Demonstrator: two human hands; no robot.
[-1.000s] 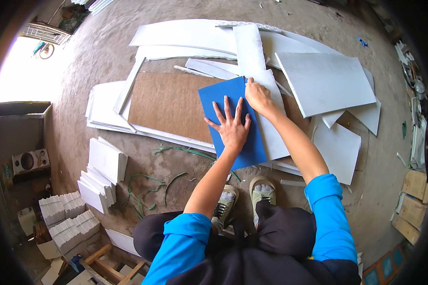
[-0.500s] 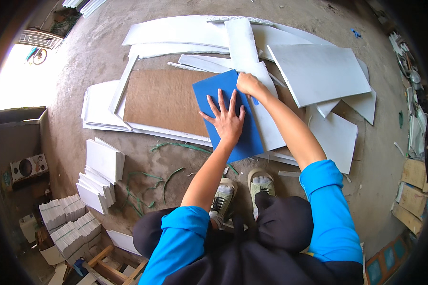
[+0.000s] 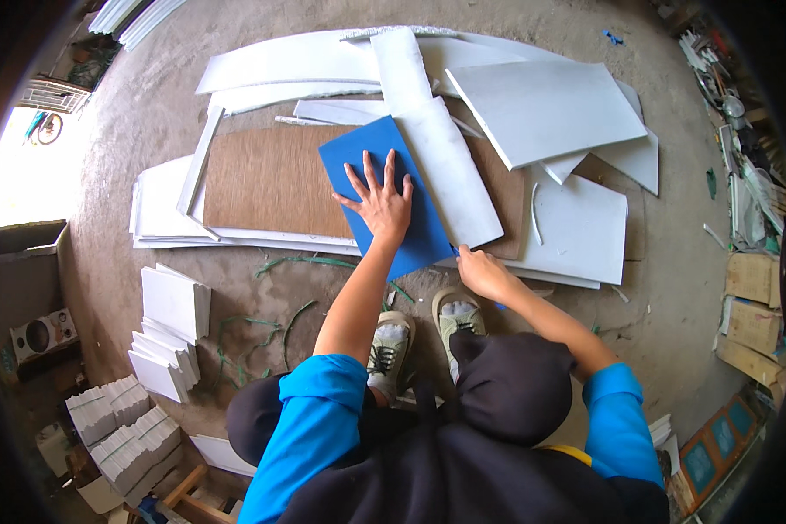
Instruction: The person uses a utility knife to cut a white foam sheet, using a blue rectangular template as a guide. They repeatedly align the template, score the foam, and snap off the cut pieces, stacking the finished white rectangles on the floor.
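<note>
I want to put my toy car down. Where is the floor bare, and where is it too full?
Bare floor lies right of the white panels, before the cardboard boxes, and left of the brown board toward the doorway. It is crowded under the left hand on the blue sheet, near the right hand, and around the white block stacks.

Left hand (image 3: 380, 203) flat on blue board (image 3: 367, 162) — right hand (image 3: 480, 272) at its near corner, over brown panel (image 3: 266, 179).

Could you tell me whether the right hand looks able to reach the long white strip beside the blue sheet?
Probably yes: the right hand sits at the blue sheet's near edge, and nothing covers the white strip just beyond.
</note>
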